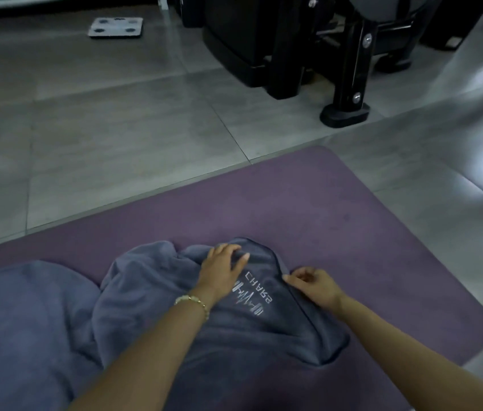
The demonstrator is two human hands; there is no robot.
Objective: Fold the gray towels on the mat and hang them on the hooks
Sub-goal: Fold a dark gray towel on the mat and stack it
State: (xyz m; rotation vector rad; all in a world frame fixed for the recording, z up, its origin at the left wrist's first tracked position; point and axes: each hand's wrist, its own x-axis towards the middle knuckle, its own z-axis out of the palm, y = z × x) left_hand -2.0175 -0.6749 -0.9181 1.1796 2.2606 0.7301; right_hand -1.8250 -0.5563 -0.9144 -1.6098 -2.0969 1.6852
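Observation:
A crumpled gray towel (234, 330) with white embroidered lettering lies on the purple mat (338, 221). My left hand (219, 268), with a bead bracelet on its wrist, rests on the towel's far part, fingers spread and lightly bent over the cloth. My right hand (312, 284) pinches the towel's dark-trimmed right edge between thumb and fingers. A second gray towel (20, 327) lies bunched at the near left, partly under the first one. No hooks are in view.
Gray floor tiles (115, 137) surround the mat. A white bathroom scale (115, 27) lies on the floor at the far left. Black gym equipment with a footed frame (345, 114) stands at the far right, close to the mat's far corner.

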